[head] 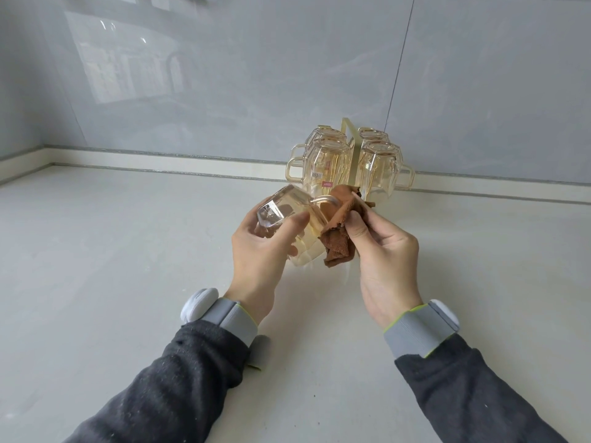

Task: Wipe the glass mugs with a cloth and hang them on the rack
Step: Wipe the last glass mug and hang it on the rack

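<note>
While four mugs (326, 161) hang mouth-down on the rack (351, 148) at the far side of the counter (128, 251), a person wipes another just in front of it. The left hand (259, 251) grips the mug (287, 219) round its body, thumb across the glass. The mug lies tilted, base up and to the left, mouth toward the right, handle on top. At its right, the right hand (383, 247) pinches a bunched brown cloth (339, 238) against the glass below the handle. The rack stands just beyond both hands, slightly nearer the right one. A free peg cannot be made out.
</note>
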